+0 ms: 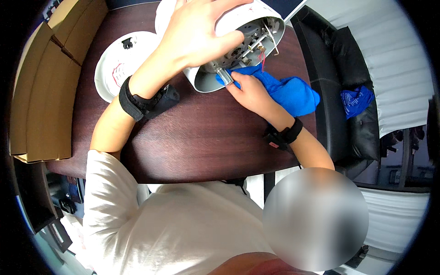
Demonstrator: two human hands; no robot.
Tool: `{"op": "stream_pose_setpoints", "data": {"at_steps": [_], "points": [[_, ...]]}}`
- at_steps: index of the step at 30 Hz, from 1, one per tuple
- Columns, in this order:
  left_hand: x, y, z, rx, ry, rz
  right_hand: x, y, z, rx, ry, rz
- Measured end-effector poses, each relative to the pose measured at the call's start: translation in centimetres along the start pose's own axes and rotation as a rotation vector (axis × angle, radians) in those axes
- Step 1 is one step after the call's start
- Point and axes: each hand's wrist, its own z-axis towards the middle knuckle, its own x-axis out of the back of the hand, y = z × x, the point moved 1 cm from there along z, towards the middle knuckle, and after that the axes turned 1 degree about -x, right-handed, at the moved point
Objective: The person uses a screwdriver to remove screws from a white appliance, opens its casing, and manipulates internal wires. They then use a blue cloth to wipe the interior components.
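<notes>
A rounded white appliance housing (pixel 229 23) lies on its side at the far edge of the table, its open end toward the right. Inside show metal parts, thin rods and a red wire (pixel 262 59). My left hand (pixel 197 34) lies across the housing with fingers spread and the thumb by the opening's rim; some fingertips are cut off by the top edge. My right hand (pixel 251 94) is closed on a bright blue cloth (pixel 295 96), beside a short shiny metal cylinder (pixel 224 76) at the opening. Its thumb is close to the cylinder; whether it touches cannot be told.
A round white shallow cover (pixel 104 68) with a small black part (pixel 127 43) lies left of the housing. Cardboard boxes (pixel 46 91) line the left side of the dark wooden table (pixel 206 142). To the right stands a black sofa (pixel 337 128) with a blue patterned cloth (pixel 356 101).
</notes>
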Motion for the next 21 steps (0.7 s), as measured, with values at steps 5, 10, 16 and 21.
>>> {"op": "stream_pose_setpoints", "data": {"at_steps": [5, 10, 16, 21], "points": [[-0.6, -0.4, -0.3, -0.023, 0.04, -0.03, -0.9, -0.3, -0.6, -0.029, -0.2, 0.514], [-0.5, 0.2, -0.3, 0.015, 0.032, -0.01, -2.9, -1.3, -1.9, 0.017, -0.08, 0.61], [-1.1, 0.3, -0.5, -0.113, 0.132, 0.153, -3.7, -3.3, -3.9, -0.001, -0.067, 0.283], [-1.3, 0.0, -0.8, -0.035, 0.04, 0.13, -1.4, -7.7, -1.9, 0.117, -0.113, 0.696]]}}
